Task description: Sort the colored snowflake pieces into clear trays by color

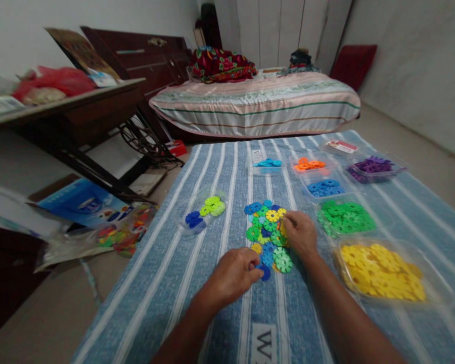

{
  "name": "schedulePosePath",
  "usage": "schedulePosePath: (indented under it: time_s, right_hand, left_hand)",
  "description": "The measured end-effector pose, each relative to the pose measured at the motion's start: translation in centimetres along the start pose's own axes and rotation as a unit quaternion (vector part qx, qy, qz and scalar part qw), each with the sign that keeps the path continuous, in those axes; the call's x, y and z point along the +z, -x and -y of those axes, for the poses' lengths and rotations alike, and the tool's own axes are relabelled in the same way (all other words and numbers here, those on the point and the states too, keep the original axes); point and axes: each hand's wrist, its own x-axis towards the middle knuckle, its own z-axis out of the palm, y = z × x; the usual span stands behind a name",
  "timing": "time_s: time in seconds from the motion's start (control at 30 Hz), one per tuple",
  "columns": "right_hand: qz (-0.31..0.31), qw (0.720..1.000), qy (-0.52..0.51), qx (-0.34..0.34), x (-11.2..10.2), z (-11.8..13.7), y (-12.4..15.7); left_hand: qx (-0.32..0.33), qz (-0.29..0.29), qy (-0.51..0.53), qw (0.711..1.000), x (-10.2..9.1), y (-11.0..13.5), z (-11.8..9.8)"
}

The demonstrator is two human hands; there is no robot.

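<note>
A mixed pile of plastic snowflake discs [270,226] in greens, blues and yellows lies on the striped cloth between my hands. At the pile's near left edge, my left hand [233,276] has its fingers closed in a pinch, with a dark blue snowflake disc [265,273] at the fingertips. My right hand [301,234] is curled at the pile's right side, thumb and fingers together on a yellow snowflake disc [283,232], partly hidden by the fingers. Left of the pile, a clear tray [182,215] holds dark blue discs [194,219] and lime discs [212,206].
On the right stand clear boxes of yellow discs [382,272], green discs [347,217], blue discs [326,188] and purple discs [371,168]. Farther back are orange discs [309,164] and light blue discs [268,163]. A bed [258,108] stands beyond; a sewing table [72,103] is left.
</note>
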Motion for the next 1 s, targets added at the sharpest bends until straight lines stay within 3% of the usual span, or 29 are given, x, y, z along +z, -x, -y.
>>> schedulePosePath:
  time_s: [0.17,0.3,0.5,0.63,0.83,0.9,1.0]
  right_hand:
    - [0.002,1.000,-0.001,0.003,0.0,-0.1,0.0]
    - [-0.001,1.000,-0.003,-0.008,0.0,-0.2,0.0]
    - [-0.002,1.000,-0.004,-0.007,0.0,-0.2,0.1]
    - [-0.003,1.000,-0.006,-0.005,0.0,-0.3,0.2]
    - [-0.005,1.000,-0.009,-0.008,0.1,-0.2,0.2]
    - [-0.007,1.000,-0.007,-0.008,0.1,-0.2,0.1]
    - [-0.006,1.000,-0.011,-0.009,0.1,-0.1,0.1]
  left_hand:
    - [-0.052,-0.009,-0.066,0.996,3.2,0.3,-1.0]
    - [-0.056,-0.034,-0.053,0.996,3.8,0.5,-0.7]
    - [-0.015,-0.063,0.048,0.997,3.9,1.0,0.3]
    - [-0.003,-0.112,0.070,0.991,0.6,1.4,1.4]
    - [-0.057,-0.271,-0.067,0.959,-8.4,0.7,4.3]
    - [-0.098,-0.275,-0.134,0.947,-10.4,0.0,5.2]
    - [-0.165,-0.224,-0.205,0.939,-11.7,-0.9,6.2]
